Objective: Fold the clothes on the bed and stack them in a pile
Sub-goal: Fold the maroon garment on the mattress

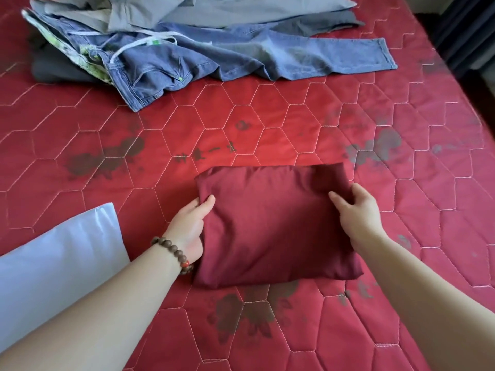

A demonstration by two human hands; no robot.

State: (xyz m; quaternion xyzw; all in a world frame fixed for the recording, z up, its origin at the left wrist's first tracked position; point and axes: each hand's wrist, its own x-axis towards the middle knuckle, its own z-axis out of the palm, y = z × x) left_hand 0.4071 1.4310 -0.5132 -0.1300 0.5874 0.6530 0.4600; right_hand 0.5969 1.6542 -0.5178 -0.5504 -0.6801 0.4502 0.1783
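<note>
— Both hands are on it, then?

— Yes. Left hand (191, 223) grips the near-left edge of the folded maroon garment (273, 223), thumb curled over the top and the fingers hidden under the cloth. Right hand (356, 207) holds the right edge, fingers bent over it and the thumb lying on top. Neither is spread flat.

— And where does the bundle lie?

— On the red quilted bed (267, 121), near the middle, close to the person. It looks folded already, a tidy rectangle.

— So which step is this?

— I judge the fold finished and the piece about to be lifted or squared to start the pile. The next move calls for an even lift from both sides so the layers don't slip apart.

— What else is about?

— Far off, blue jeans (214, 62) lie unfolded, with grey clothes (214, 9) beyond them. A pale pillow (59, 261) sits near left, just beside the left forearm.
</note>
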